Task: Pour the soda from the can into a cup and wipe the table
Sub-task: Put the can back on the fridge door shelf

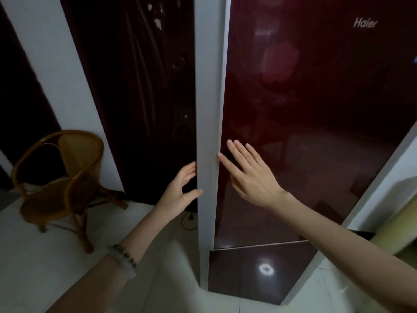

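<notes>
A tall fridge with a glossy dark red door [304, 123] and a white side panel [208, 109] stands in front of me. My left hand [180, 190] curls around the left edge of the white side panel, with the thumb on its face. My right hand [250, 175] lies flat and spread on the red door, close to its left edge. No can, cup or cloth is in view. A beaded bracelet sits on my left wrist.
A rattan chair [61, 184] stands on the white tiled floor at the left. A dark curtain [140, 98] hangs behind the fridge, beside a white wall strip. The lower fridge door [259, 272] reflects a lamp. A pale yellow object [397, 231] shows at the right edge.
</notes>
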Motion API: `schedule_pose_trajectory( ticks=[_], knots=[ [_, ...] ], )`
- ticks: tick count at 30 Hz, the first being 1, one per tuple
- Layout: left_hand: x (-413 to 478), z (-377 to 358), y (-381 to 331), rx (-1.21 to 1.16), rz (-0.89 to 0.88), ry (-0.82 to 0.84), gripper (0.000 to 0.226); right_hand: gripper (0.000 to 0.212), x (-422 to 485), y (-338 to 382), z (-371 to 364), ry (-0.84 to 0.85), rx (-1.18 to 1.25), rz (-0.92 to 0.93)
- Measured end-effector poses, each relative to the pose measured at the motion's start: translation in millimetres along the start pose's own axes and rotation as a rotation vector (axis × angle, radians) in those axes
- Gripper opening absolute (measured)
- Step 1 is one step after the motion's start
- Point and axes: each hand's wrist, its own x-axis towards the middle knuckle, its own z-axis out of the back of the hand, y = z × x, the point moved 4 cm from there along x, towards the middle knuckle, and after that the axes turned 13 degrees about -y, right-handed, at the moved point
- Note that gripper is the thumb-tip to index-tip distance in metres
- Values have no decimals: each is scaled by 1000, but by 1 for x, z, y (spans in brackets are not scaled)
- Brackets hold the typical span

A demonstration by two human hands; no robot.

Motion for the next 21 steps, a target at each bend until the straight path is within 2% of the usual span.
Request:
schedule_pose_trajectory(
  ticks=[6, 21],
  knots=[
    [47, -2, 16, 11, 15, 34, 73, 67, 18, -14, -37, 20, -39, -9],
    [116, -5, 34, 63, -63, 245, 84, 72, 43, -29, -87, 56, -182, -82]
  ],
)
